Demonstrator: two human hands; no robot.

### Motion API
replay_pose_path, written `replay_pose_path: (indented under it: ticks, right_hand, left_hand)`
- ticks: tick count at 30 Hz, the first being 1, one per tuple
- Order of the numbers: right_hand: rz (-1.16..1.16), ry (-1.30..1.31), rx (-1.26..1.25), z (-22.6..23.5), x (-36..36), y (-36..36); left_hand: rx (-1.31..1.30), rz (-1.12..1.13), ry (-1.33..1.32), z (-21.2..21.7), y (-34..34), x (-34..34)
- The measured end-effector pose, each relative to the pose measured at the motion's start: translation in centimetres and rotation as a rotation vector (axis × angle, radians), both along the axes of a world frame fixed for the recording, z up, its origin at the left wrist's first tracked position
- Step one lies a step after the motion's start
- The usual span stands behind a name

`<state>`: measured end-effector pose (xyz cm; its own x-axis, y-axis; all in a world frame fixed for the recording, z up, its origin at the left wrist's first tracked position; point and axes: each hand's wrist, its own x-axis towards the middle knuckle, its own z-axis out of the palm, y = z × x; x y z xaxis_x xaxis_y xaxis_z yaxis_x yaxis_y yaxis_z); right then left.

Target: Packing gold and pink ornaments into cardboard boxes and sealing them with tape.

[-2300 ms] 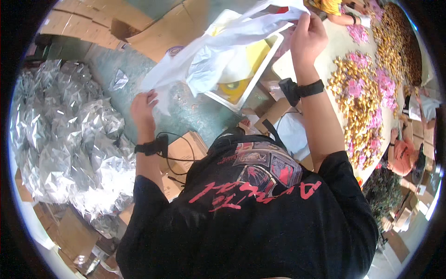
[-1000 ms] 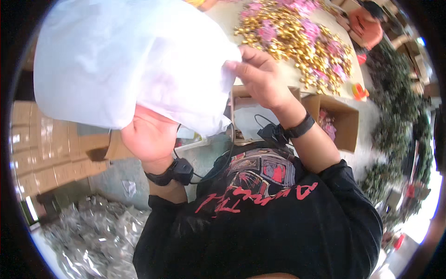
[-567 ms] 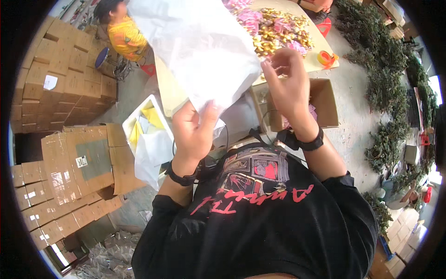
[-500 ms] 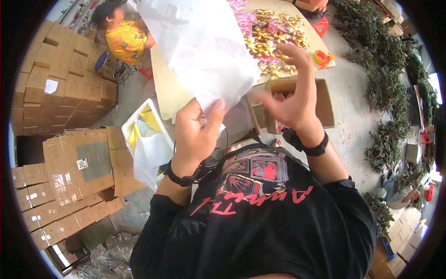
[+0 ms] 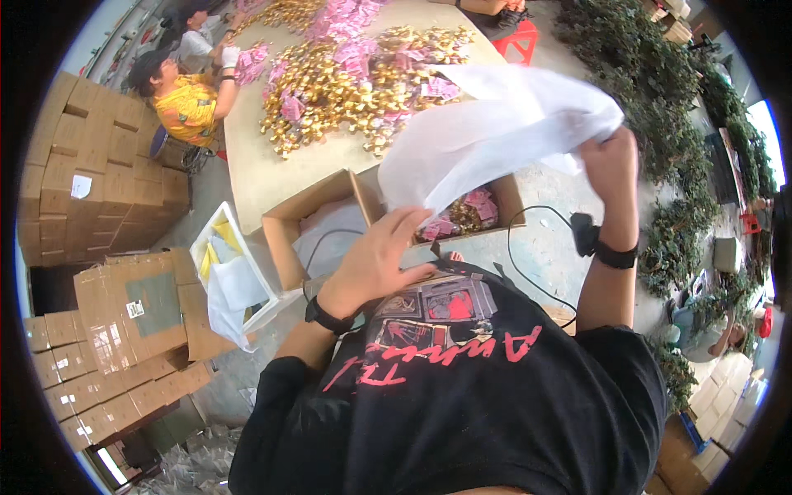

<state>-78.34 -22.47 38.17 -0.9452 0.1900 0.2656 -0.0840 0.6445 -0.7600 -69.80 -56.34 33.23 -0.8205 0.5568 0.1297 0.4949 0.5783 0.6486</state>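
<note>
A thin, white, see-through plastic bag point(image 5: 503, 124) stretches in the air over the cardboard box in front of me. My right hand point(image 5: 612, 169) is closed on its far right end, raised at the right. At the bag's lower left corner, my left hand point(image 5: 371, 268) has its fingers stretched out and its thumb apart. Its fingertips meet or overlap the bag's edge; I cannot tell if they touch it. Below the bag, an open cardboard box point(image 5: 510, 202) holds gold and pink-wrapped pieces. Another open box point(image 5: 285, 247) beside it has white plastic inside.
Gold and pink pieces point(image 5: 330, 91) are heaped on the table point(image 5: 247, 169). Two people sit along its left side, one in a yellow shirt point(image 5: 188, 109). A white foam box point(image 5: 272, 307) stands left of me. Stacked cartons point(image 5: 91, 165) fill the left; green foliage point(image 5: 610, 91) lines the right.
My right hand has swung right and closed on the bag, drawing it out sideways. My left hand has opened from its pinch and lowered. The view has shifted, showing both boxes and more of the table.
</note>
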Motion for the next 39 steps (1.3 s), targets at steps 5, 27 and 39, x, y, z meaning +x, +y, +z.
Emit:
replay_pose_path:
  ticks: [5, 27, 39]
  right_hand:
    - [-0.306, -0.063, 0.071, 0.8, 1.2, 7.5]
    - [-0.26, 0.288, -1.148, 2.3, 10.4, 11.2]
    - [-0.442, 0.021, -1.021, -6.6, 11.4, 16.0]
  left_hand:
    - [-0.715, 0.08, -0.678, -7.9, -3.3, 1.2]
    - [1.045, -0.232, -0.465, -6.0, 16.0, -18.5]
    - [0.82, -0.037, -0.965, -4.7, 16.4, -15.2]
